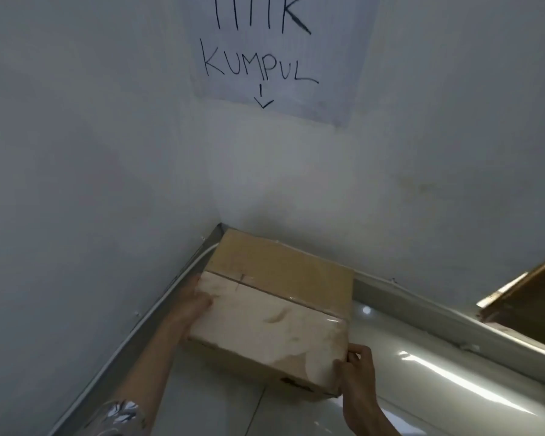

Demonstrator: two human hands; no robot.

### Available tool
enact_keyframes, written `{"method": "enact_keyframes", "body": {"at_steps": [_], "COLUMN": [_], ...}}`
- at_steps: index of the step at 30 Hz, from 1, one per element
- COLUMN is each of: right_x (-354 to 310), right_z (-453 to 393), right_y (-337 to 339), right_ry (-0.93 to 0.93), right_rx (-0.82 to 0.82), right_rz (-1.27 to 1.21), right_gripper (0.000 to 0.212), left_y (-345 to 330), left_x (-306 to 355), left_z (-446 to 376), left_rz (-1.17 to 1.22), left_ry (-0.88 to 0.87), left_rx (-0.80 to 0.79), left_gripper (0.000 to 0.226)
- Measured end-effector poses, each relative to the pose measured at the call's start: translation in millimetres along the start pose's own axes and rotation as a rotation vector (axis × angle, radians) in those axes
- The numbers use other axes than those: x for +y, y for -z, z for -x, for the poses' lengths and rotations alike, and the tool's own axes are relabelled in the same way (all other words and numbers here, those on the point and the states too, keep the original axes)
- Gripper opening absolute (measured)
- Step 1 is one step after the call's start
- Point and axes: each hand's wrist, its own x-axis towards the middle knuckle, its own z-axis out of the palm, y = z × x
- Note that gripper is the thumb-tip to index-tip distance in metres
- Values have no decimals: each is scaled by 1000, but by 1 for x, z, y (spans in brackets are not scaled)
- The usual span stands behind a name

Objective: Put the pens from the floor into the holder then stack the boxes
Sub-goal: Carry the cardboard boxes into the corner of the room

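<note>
A taped brown cardboard box sits in the corner where two white walls meet, low over the tiled floor. My left hand grips its left side with the fingers on the top flap. My right hand pinches its near right corner. Whether the box rests on the floor or on another box beneath it is hidden. No pens or holder are in view.
A paper sign with handwritten letters and a down arrow hangs on the wall above the corner. A grey skirting with a white cable runs along the walls. A wooden object shows at the right edge. Glossy floor tiles lie to the right.
</note>
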Motion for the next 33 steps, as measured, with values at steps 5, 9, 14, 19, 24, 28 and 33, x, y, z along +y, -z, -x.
{"method": "enact_keyframes", "body": {"at_steps": [5, 9, 14, 19, 24, 28, 33], "right_x": [13, 31, 33, 28, 30, 20, -11], "right_z": [-51, -62, -62, -51, -47, -48, -14], "right_y": [-41, -66, -77, -79, -80, -72, -55], "right_ry": [2, 60, 125, 142, 142, 99, 153], "right_rx": [7, 8, -58, -66, -102, -198, -245], "right_rz": [-10, -25, 51, 99, 218, 307, 313], "right_gripper": [27, 33, 45, 59, 61, 61, 59], "left_y": [-7, -10, -8, -6, -5, -2, 15], "left_x": [-11, -41, -67, -69, -80, -85, -84], "left_z": [-60, -91, -100, -95, -98, -83, -33], "left_rz": [67, 54, -63, -94, -219, -258, -163], "left_ry": [-12, -51, -94, -167, -224, -187, -172], "left_rx": [-71, 44, 69, 114, 148, 68, 78], "left_gripper": [52, 45, 74, 73, 66, 62, 61]}}
